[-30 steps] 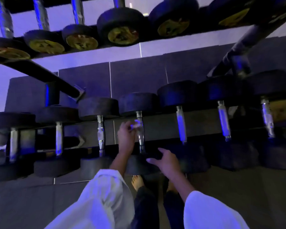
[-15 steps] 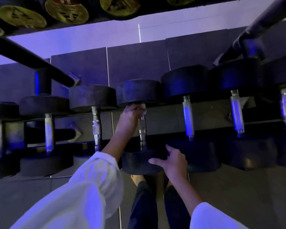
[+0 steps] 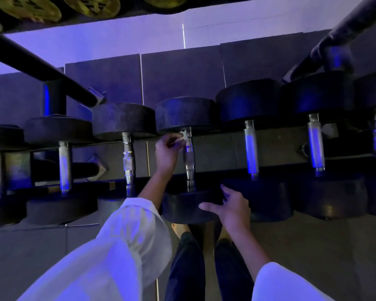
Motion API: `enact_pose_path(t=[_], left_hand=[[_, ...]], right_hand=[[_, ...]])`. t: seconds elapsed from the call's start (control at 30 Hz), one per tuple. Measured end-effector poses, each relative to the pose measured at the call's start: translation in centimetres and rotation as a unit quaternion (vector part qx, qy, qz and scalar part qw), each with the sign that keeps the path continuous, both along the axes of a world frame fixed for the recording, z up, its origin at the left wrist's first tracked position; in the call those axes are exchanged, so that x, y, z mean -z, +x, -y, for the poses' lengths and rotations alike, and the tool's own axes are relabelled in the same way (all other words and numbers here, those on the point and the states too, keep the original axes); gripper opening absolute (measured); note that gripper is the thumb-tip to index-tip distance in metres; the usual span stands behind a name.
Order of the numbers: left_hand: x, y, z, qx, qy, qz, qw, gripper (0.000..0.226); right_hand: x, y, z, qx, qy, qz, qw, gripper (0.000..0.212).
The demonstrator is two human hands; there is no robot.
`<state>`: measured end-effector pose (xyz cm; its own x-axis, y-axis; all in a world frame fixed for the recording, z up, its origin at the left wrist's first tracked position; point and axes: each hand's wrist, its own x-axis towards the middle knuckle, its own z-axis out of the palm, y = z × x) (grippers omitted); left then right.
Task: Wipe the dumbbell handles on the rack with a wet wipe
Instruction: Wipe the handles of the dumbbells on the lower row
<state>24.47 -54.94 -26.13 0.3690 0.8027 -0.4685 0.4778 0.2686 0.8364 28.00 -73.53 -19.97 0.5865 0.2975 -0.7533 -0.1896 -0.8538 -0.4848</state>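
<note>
A row of black dumbbells with chrome handles lies across the lower rack shelf [image 3: 224, 148]. My left hand [image 3: 167, 152] pinches a small white wet wipe [image 3: 183, 135] against the far end of the middle dumbbell's handle [image 3: 189, 161], just under its far head [image 3: 185, 114]. My right hand [image 3: 232, 206] has its fingers spread, with the thumb and fingers resting on the near head [image 3: 182, 206] of that same dumbbell. Neighbouring handles stand to the left [image 3: 128, 164] and to the right [image 3: 251, 148].
An upper shelf with yellow-faced dumbbell ends [image 3: 37, 7] hangs overhead. Slanted black rack struts run at the left [image 3: 41, 70] and at the right [image 3: 339, 35]. My legs [image 3: 204, 268] stand close to the rack on a grey tiled floor [image 3: 323, 257].
My left hand has slid with the wipe from the middle of the handle up to its far end. The view has tilted down and closer; my right hand stays on the near head.
</note>
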Motion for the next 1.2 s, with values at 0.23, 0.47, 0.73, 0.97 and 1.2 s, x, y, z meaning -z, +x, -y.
enact_pose_path(t=[0.23,0.47,0.73,0.97,1.2], left_hand=[[-1.8,-4.2,2.4,0.041,-0.222,-0.065,0.972,0.02],[-0.9,1.8,0.3,-0.122,-0.205,0.026,0.971,0.027],[-1.6,0.4,1.3,-0.084,-0.326,0.01,0.942,0.034],[-2.3,0.7,2.5,-0.12,-0.302,0.034,0.945,0.036],[-2.1,1.6,0.3,-0.137,-0.337,0.07,0.929,0.033]], right_hand=[[-0.1,0.0,-0.1,0.013,-0.006,-0.006,1.0,0.09],[-0.5,0.0,0.2,0.004,0.011,-0.003,1.0,0.086],[-0.3,0.0,0.2,0.012,0.008,-0.007,1.0,0.088],[-0.3,0.0,0.1,0.01,0.004,-0.006,1.0,0.089],[-0.3,0.1,0.2,0.009,0.002,-0.014,1.0,0.09]])
